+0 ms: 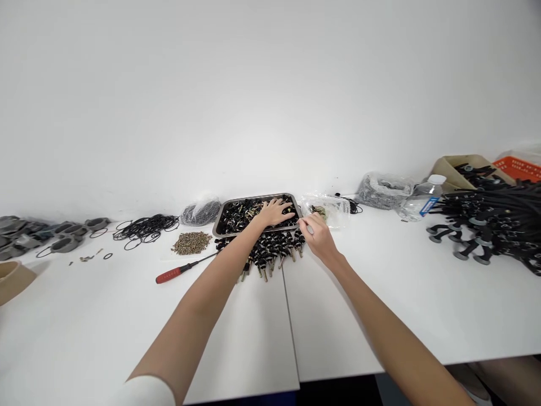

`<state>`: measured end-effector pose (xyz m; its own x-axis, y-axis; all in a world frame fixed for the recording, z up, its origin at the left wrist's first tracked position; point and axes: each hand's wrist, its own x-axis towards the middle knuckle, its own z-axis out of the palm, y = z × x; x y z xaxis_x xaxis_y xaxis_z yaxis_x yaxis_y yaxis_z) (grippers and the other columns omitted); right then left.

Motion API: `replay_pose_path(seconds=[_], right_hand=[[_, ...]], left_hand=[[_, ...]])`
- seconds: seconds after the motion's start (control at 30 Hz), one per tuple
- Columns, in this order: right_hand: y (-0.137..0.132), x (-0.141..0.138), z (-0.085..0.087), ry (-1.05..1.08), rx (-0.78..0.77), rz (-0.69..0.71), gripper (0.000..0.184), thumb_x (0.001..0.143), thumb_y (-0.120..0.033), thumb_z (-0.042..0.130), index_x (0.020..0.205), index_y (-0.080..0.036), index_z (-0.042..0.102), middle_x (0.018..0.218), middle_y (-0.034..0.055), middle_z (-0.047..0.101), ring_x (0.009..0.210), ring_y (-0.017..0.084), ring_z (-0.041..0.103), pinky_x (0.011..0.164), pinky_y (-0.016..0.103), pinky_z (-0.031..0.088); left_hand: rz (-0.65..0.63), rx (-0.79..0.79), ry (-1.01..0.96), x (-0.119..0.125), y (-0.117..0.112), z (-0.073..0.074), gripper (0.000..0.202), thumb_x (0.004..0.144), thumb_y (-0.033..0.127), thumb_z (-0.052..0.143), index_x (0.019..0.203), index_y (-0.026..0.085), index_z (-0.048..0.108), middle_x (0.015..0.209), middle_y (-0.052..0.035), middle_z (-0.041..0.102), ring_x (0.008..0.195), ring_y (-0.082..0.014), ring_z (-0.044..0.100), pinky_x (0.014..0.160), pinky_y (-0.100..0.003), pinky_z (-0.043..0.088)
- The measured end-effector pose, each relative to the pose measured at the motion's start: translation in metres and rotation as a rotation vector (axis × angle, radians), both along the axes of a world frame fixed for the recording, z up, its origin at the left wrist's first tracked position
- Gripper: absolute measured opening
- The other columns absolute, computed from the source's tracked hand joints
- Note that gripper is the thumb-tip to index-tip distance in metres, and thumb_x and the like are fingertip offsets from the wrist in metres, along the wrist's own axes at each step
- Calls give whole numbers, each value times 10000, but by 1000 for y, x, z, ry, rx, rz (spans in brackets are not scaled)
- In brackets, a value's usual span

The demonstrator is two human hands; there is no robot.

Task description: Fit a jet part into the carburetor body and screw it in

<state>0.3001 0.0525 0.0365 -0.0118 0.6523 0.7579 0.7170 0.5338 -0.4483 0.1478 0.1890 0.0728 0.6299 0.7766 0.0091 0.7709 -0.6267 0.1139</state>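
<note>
My left hand (274, 213) lies over a metal tray (218, 226) of small black and brass-coloured parts (236, 213), its fingers spread and touching the parts. At the tray's right end, my right hand (318, 235) is closed in a pinch beside the rim. What its fingers hold, if anything, is hidden. In front of the tray lies a cluster of black fittings with brass-coloured stems (264, 254), the stems pointing towards me. My left forearm covers part of this cluster and the tip of a red-handled screwdriver (171, 274).
Left of the tray are a pile of small brass pieces (191, 243), black rings (147, 228) and grey clamp-like parts (65, 242). On the right stand clear bags (382, 192), a plastic bottle (420, 200), a beige bin (448, 169) and a heap of black rods (499, 214). A white wall rises behind.
</note>
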Motion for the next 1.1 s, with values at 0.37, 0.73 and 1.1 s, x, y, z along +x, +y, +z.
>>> replay_pose_path(seconds=[0.37, 0.73, 1.1], right_hand=[[5, 1, -9, 44, 28, 70, 267, 1036, -262, 417, 811, -218, 555, 799, 62, 630, 821, 223, 532, 823, 391, 442], [5, 11, -11, 114, -50, 58, 309, 1036, -319, 410, 809, -222, 597, 797, 67, 649, 859, 236, 560, 818, 394, 448], [5, 12, -11, 113, -48, 57, 344, 1046, -341, 387, 801, -222, 596, 769, 65, 628, 823, 237, 540, 809, 401, 440]], left_hand=[[79, -13, 61, 1, -4, -5, 697, 974, 666, 294, 1581, 326, 336, 1692, -113, 208, 1519, -428, 250, 1196, -691, 170], [95, -32, -17, -17, 3, -2, 647, 970, 681, 250, 1540, 402, 378, 1672, -22, 292, 1526, -390, 243, 1165, -768, 128], [90, -16, -137, -56, 17, -9, 550, 1008, 549, 281, 1514, 374, 405, 1599, -22, 427, 1509, -307, 307, 1208, -711, 109]])
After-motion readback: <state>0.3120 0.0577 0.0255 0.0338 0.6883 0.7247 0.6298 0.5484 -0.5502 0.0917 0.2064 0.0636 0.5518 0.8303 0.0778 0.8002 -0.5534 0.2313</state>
